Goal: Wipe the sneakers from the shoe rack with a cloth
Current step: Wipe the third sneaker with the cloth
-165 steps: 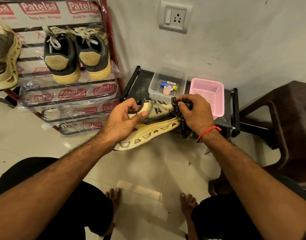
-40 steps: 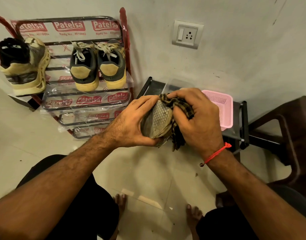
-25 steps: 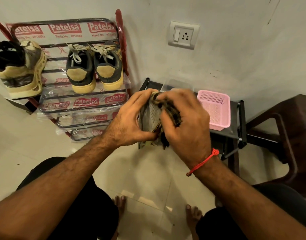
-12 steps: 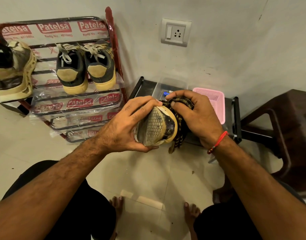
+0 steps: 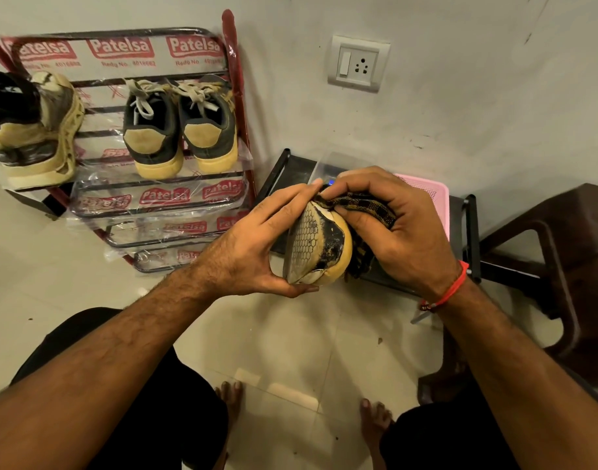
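Between both grips: sneaker | left grip clasps it | right grip pinches cloth

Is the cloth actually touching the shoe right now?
Touching. The head view shows the right hand pressing the checked cloth against the held sneaker at its upper edge.

The shoe rack carried plastic wrap printed repeatedly with "Patelsa" in white on red labels; below the top row, small "Regd No." lines stood, their digits too blurred to read.
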`<state>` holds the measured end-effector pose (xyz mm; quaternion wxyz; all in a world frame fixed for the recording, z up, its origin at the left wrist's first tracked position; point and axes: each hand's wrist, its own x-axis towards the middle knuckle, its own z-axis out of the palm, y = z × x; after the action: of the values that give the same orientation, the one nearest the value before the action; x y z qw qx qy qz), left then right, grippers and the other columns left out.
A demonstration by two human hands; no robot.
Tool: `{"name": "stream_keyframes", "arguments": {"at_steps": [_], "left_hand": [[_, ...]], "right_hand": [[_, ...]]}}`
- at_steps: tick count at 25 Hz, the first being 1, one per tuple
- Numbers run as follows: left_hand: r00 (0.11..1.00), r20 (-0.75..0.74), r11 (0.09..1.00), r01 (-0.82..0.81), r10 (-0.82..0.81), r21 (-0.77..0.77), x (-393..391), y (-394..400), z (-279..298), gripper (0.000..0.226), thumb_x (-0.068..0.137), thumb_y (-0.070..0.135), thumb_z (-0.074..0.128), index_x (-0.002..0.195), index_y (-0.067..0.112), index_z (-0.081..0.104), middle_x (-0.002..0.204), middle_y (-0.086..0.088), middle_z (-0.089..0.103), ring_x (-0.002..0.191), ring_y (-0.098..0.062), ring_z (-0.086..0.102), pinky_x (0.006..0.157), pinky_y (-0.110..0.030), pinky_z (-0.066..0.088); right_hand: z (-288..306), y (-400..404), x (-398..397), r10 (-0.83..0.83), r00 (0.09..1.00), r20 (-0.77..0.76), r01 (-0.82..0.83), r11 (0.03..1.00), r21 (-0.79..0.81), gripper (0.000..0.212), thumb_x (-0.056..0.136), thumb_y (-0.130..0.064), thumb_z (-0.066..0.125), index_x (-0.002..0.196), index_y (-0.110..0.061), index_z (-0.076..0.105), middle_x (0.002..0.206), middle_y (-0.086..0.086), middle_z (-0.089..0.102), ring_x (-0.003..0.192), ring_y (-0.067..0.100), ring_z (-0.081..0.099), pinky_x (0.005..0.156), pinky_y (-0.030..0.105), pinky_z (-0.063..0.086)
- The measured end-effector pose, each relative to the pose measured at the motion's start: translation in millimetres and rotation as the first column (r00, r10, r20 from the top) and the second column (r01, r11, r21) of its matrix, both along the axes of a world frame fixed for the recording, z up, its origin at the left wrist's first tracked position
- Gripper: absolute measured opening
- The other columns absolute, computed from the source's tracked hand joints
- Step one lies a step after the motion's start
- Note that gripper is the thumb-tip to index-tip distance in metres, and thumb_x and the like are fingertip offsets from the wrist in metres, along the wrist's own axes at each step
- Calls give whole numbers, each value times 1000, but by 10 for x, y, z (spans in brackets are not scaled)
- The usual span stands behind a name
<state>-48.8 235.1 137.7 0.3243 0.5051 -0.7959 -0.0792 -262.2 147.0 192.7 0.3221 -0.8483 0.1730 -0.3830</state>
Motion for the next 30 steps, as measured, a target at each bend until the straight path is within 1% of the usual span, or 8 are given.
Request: {"name": "stream_keyframes", "arguments": {"at_steps": [6,10,12,15,20,24,27,30], "left_hand": [[999,27,998,38,-39,45,12,20,-41,117,72,53,85,156,-2,25,162,-9,27,150,-20,30,120,-33,34],[997,51,999,50,-50,-12,15,4,-19,115,73,49,87,154,-5,25,162,-15,28,150,-25,31,121,-40,34],[999,22,999,43,-44,30,-15,15,2,123,72,48,87,157,-2,15,162,-10,26,151,-16,29,122,-30,30],[999,-43,995,30,-26,100,-31,22,21,131,70,50,87,160,6,3,160,1,26,149,-1,26,119,-18,26],[999,-21,994,31,-29,105,-28,1,-14,128,70,47,89,160,2,9,160,-3,31,148,-8,32,120,-21,29],[973,-212,984,-57,92,166,108,-52,-78,119,71,50,87,161,14,18,155,-3,43,143,-15,43,116,-42,42],[880,-407,960,-161,244,228,180,-84,-83,105,76,59,77,160,35,20,155,9,44,138,-10,48,110,-43,48],[836,-470,944,-159,284,289,173,-64,-75,95,77,73,66,157,48,20,154,26,37,137,-4,47,109,-41,49]], "right_hand": [[84,-11,-93,260,965,-27,-259,965,36,16,90,1,63,104,-3,71,106,5,70,105,23,65,93,40,52],[-89,-109,-51,49,997,-60,-47,998,44,22,88,4,63,106,-6,72,107,4,70,107,16,65,94,39,53],[-125,-123,-43,-39,997,-63,42,998,52,23,88,3,64,105,-8,73,106,2,71,105,12,65,93,39,54],[-43,-66,-86,172,983,62,-180,972,151,21,88,7,63,104,-5,70,105,11,69,104,23,67,94,40,54],[-92,-114,-46,37,999,-19,-36,996,78,23,88,6,64,104,-8,72,105,5,71,104,18,67,92,43,55],[-10,15,-50,193,974,116,-212,960,186,23,89,8,63,105,-7,69,106,10,70,105,22,67,95,38,54],[-106,48,8,37,990,137,-68,970,233,25,91,5,63,111,-8,69,110,7,71,108,20,67,95,44,55],[-143,9,49,-196,959,203,127,941,313,27,92,2,63,116,-10,68,114,6,70,109,16,67,95,42,56]]}}
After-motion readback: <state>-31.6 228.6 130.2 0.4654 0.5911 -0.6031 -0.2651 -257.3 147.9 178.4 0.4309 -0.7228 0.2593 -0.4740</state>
